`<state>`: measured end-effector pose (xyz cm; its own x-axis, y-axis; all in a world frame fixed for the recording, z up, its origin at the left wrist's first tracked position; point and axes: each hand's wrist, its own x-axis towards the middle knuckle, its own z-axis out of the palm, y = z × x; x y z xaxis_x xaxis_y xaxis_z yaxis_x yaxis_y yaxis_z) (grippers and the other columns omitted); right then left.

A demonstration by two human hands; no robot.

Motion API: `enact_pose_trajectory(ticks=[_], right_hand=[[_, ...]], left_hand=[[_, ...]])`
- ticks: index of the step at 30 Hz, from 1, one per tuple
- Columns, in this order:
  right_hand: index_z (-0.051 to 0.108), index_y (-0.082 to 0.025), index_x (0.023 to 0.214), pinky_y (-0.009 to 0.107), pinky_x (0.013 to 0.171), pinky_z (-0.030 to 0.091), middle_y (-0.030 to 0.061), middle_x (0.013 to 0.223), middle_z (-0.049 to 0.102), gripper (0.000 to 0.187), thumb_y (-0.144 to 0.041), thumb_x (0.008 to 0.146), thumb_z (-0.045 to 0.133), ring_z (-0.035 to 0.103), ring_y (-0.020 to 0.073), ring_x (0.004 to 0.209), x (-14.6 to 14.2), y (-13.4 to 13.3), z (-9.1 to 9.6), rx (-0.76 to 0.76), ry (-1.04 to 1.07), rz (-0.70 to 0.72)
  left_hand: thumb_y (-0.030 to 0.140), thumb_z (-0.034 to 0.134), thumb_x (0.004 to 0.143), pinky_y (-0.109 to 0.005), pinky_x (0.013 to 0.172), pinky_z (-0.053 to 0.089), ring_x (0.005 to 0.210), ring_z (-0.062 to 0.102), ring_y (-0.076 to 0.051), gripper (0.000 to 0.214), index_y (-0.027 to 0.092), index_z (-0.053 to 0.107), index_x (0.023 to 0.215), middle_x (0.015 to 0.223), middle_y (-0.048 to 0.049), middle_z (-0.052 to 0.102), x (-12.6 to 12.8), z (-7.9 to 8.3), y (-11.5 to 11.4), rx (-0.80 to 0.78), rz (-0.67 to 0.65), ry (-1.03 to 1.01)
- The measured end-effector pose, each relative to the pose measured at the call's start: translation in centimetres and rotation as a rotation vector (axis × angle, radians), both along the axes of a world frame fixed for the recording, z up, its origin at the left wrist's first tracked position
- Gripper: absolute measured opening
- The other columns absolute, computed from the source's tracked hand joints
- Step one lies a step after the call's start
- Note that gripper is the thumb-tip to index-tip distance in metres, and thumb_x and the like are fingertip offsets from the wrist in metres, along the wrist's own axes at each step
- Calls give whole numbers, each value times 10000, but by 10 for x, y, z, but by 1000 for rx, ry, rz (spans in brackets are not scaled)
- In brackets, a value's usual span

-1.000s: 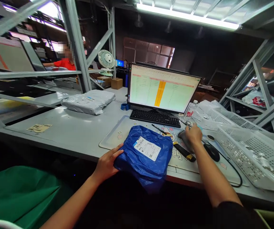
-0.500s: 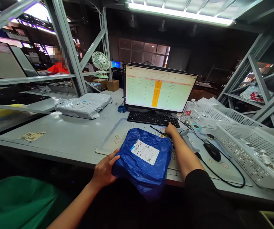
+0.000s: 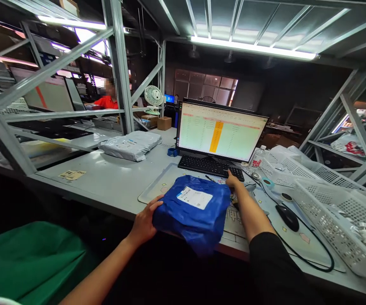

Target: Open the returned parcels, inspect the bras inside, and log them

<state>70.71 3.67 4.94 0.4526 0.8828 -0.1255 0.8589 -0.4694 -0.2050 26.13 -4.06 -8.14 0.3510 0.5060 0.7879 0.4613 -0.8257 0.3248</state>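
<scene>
A blue plastic mailer parcel [image 3: 183,220] with a white shipping label [image 3: 195,198] lies tilted at the desk's front edge, part of it hanging over. My left hand [image 3: 146,218] grips its left side, fingers on top and the thumb toward the near edge. Reaching past the parcel's right side, my right hand [image 3: 233,180] touches the right part of the black keyboard [image 3: 198,164] with a finger stretched out; nothing shows in it. A pen [image 3: 209,178] lies between parcel and keyboard. Behind stands a monitor [image 3: 195,131] showing a spreadsheet with an orange column.
A grey-white parcel [image 3: 130,145] lies at the back left, near a blue tape roll [image 3: 172,152]. To the right are a black mouse [image 3: 287,217] with a looping cable and white perforated baskets [image 3: 316,212]. Metal rack posts [image 3: 121,63] frame the desk. A person in red [image 3: 106,101] sits beyond.
The view has tilted up and turned slightly left, so the scene sits lower and further right. My right finger stays at the keyboard, and my left hand keeps hold of the blue parcel.
</scene>
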Motion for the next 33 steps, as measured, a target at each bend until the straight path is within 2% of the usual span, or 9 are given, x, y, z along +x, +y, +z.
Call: enact_pose_trajectory(ticks=[3,9,12,15,18,22,25,28,33], right_hand=[[556,-180,1531,487,1062,580,148,1425,663,528,-363,1052,684,694,276,1219,-13,-36,3,56,-7,106],[414,-143,1672,424,1157,465,205,1501,631,620,-248,1066,495,611,336,1379,-26,-146,-21,209,-115,165],[469,-98,1638,514,1112,491,251,1388,679,626,-276,1041,527,648,412,1293,-24,-190,-37,202,-166,94],[518,-61,1597,541,1121,485,271,1342,690,601,-240,1024,524,651,431,1284,-21,-211,-47,198,-193,55],[538,-40,1573,530,1112,503,281,1357,678,567,-222,1046,433,658,415,1289,-19,-213,-44,245,-194,54],[533,-111,1594,421,1112,526,193,1421,700,560,-256,1103,305,694,305,1279,-39,-193,-8,365,-129,196],[631,-207,1538,376,1034,563,104,1332,775,506,-305,1095,407,750,257,1134,-92,-164,33,486,37,527],[708,-235,1472,346,985,567,81,1256,811,466,-286,1064,489,766,237,1038,-166,-130,64,425,112,854],[755,-257,1419,301,1025,536,71,1307,799,456,-214,1025,530,749,234,1118,-244,-98,80,287,6,990]], left_hand=[[303,653,942,-520,1181,538,1460,596,-324,509,228,502,1421,1570,-173,586,2,12,4,-139,55,-238],[662,517,962,-502,1172,532,1295,683,-372,565,162,696,1157,1158,-176,768,-8,67,41,-544,454,-785],[663,447,987,-479,995,637,1106,769,-358,624,126,725,1139,1029,-177,793,-11,88,63,-950,349,-758],[640,496,959,-482,922,650,999,790,-359,573,133,753,1034,947,-165,806,-6,91,78,-1133,229,-590],[649,583,903,-485,1081,568,1107,756,-390,510,174,750,821,910,-164,804,1,83,85,-1103,218,-496],[674,544,902,-470,1136,501,1118,717,-404,521,217,698,704,794,-141,764,4,74,87,-1017,224,-447],[679,487,923,-433,1063,527,1012,701,-356,529,235,645,683,728,-92,711,0,69,84,-952,226,-444],[660,482,921,-383,941,544,860,659,-289,503,243,579,656,663,-45,632,-4,65,79,-902,232,-443],[608,462,926,-325,678,461,602,486,-186,507,244,465,572,560,1,491,-8,61,77,-861,209,-410]])
